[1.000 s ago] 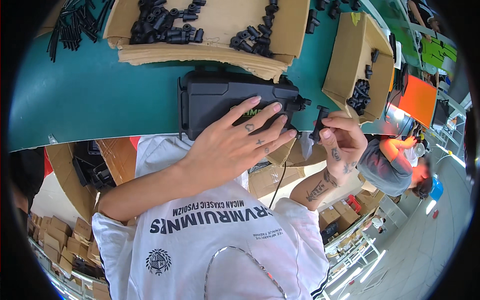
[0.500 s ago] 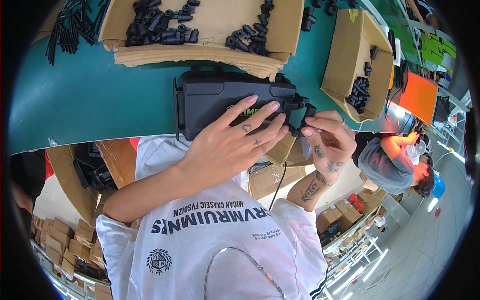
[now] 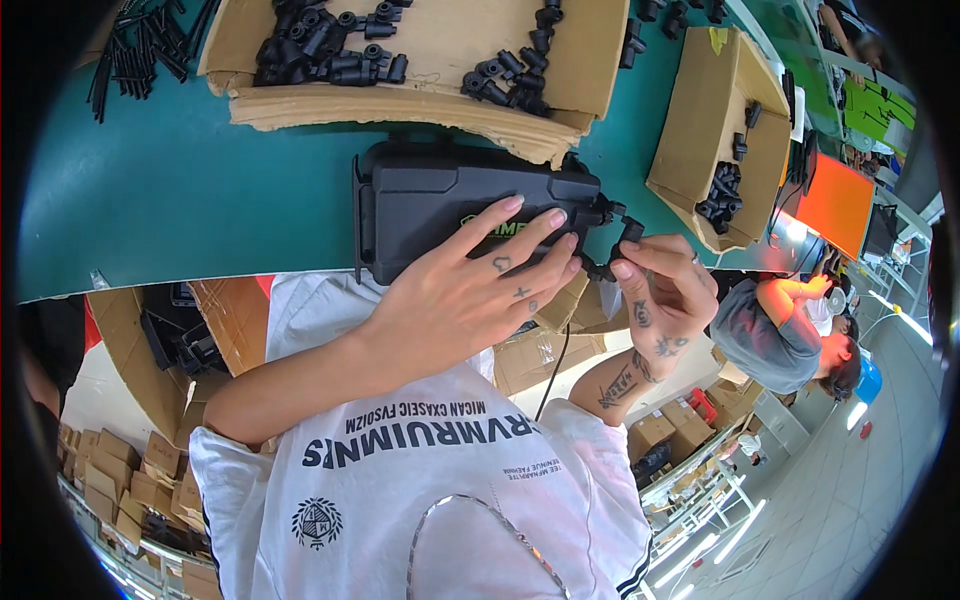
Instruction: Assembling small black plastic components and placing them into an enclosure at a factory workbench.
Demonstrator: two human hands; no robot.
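Observation:
A black plastic case [image 3: 420, 190] with green lettering lies on the green table edge in front of me. My left hand [image 3: 480, 260] rests flat on its lid, fingers spread. At the case's right end, my right hand [image 3: 665, 285] pinches a small black plastic fitting [image 3: 630, 236] between thumb and fingers. The fitting sits against the black knobbed parts [image 3: 602, 212] that stick out of that end; whether it is joined to them I cannot tell. My fingers partly cover its lower part.
Beyond the case stands a cardboard box [image 3: 400, 108] with many black fittings. A smaller cardboard box [image 3: 665, 165] with more fittings is to the right. Thin black rods [image 3: 135, 65] lie at the far left. Another person [image 3: 770, 330] is at the right.
My right hand and the fitting have shifted slightly right and down, and the fitting is tilted differently. The left hand stays on the case, which has moved slightly right in view.

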